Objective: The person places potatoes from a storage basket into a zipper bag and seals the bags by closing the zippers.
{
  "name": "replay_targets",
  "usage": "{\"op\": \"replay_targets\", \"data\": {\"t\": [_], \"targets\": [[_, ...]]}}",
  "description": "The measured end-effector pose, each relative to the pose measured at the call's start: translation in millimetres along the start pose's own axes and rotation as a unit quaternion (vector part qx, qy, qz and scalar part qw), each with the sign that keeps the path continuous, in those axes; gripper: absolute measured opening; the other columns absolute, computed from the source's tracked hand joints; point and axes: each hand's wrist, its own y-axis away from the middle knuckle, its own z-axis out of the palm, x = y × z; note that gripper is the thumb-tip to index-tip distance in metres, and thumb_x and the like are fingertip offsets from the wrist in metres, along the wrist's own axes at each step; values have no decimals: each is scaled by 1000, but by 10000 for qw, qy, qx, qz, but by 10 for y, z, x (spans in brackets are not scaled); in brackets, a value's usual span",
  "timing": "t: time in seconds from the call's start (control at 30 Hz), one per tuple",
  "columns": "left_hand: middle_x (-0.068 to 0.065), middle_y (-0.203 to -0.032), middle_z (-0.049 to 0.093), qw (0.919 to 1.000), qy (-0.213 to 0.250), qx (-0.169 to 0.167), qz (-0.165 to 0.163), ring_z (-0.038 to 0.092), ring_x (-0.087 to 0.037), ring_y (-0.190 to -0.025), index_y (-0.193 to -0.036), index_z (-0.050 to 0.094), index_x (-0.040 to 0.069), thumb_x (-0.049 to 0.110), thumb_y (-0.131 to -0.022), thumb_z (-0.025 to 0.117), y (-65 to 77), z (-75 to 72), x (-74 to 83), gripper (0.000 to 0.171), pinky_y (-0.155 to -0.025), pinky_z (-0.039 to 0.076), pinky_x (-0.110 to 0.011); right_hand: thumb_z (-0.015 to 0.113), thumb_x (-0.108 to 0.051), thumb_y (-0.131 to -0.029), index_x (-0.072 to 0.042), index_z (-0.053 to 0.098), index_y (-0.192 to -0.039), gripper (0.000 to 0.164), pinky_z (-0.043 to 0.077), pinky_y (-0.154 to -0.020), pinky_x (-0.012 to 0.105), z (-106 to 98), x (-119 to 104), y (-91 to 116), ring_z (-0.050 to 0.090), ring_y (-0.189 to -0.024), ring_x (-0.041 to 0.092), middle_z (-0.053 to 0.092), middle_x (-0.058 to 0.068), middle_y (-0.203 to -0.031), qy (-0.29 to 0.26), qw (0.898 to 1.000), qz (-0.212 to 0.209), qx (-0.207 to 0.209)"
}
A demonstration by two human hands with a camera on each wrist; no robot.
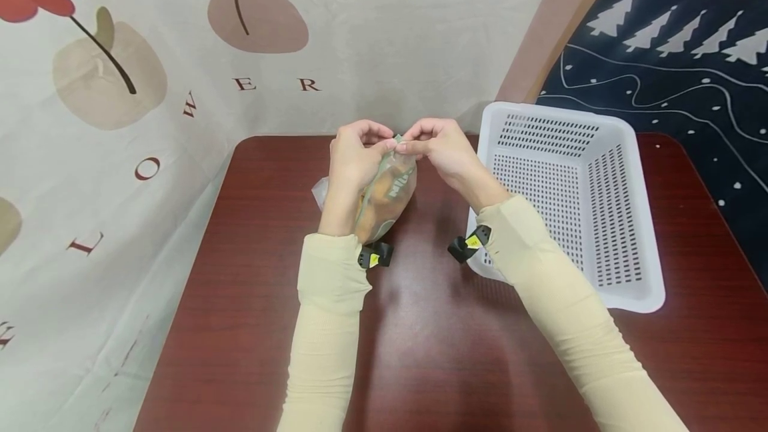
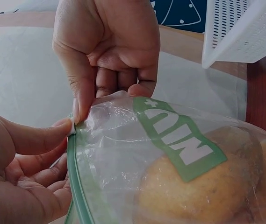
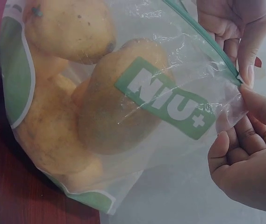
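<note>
A clear zip bag (image 1: 401, 187) with a green zip strip and green "NIU+" print holds several yellow-orange fruits (image 3: 123, 116) that look like mangoes. Its body hangs below the hands, over the back of the table. My left hand (image 1: 354, 160) pinches one end of the zip strip (image 2: 74, 172) between thumb and forefinger. Right beside it, the thumb and finger of my right hand (image 1: 447, 151) pinch the same corner of the bag. Both thumb tips nearly meet there in the wrist views, and the remaining fingers are curled. The left forearm hides part of the bag in the head view.
A white perforated plastic basket (image 1: 573, 182) stands on the right of the dark red table (image 1: 252, 325). Some translucent plastic (image 1: 321, 192) shows left of the left wrist. Printed cloth (image 1: 384, 32) hangs behind the table, with dark blue fabric (image 1: 660, 79) at the right.
</note>
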Motion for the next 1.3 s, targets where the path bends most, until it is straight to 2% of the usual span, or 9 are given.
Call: {"op": "replay_targets", "data": {"t": [0.27, 0.47, 0.7, 1.03, 1.3], "targets": [[-8, -86, 68, 9998, -204, -16, 49, 60, -17, -80, -92, 67, 3, 11, -84, 67, 16, -48, -68, 11, -67, 51, -25, 66, 11, -75, -8, 66, -61, 23, 47, -53, 21, -59, -25, -16, 51, -60, 12, 60, 0, -61, -123, 9997, 46, 213], [-9, -86, 68, 9993, -348, -38, 152, 60, -18, -79, -92, 67, 3, 10, -83, 67, 13, -65, -118, 11, -68, 50, -26, 67, 11, -74, -8, 67, -61, 23, 47, -50, 19, -83, -22, -29, 50, -58, 12, 59, 1, -61, -165, 9992, 140, 331], [-10, -87, 68, 9990, -429, -91, 97, 61, -18, -80, -92, 67, 3, 9, -82, 68, 42, -106, -116, 11, -70, 50, -25, 68, 11, -74, -7, 67, -61, 21, 47, -49, 19, -76, -31, -15, 49, -58, 13, 59, 2, -62, -65, 9987, 187, 466], [-9, -87, 68, 9985, -487, -268, 25, 62, -17, -81, -91, 67, 4, 8, -82, 67, 69, -176, -103, 10, -73, 49, -25, 67, 11, -74, -4, 66, -62, 20, 53, -53, 23, -59, -67, -3, 56, -55, 13, 60, 5, -61, -319, 9978, 354, 462], [-8, -86, 67, 9981, -521, -341, -31, 62, -17, -82, -91, 66, 4, 8, -82, 67, 71, -206, -102, 9, -71, 49, -25, 67, 12, -74, -4, 66, -62, 20, 53, -54, 21, -62, -96, 15, 55, -59, 13, 59, 5, -62, -414, 9969, 380, 555]]}}
